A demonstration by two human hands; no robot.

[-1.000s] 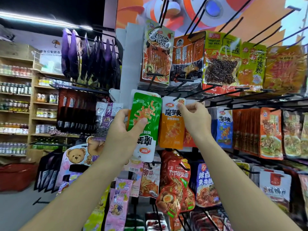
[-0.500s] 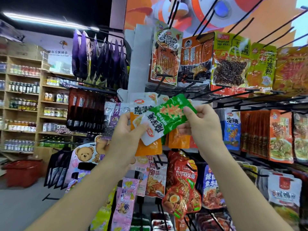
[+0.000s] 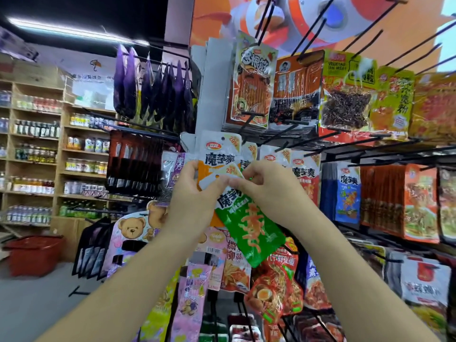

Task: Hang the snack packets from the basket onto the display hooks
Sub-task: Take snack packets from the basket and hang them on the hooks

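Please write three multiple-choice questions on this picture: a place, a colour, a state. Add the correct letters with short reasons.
1. Where is the red basket? A) floor, lower left B) on a hook C) in a hand
2. Main colour of the held packet? A) blue B) green C) purple
3. Its state? A) hanging free B) lying on the floor C) tilted, pinched at the top
1 A: it stands on the floor beside the shelves. 2 B: green below a white top. 3 C: left hand and right hand pinch its top.
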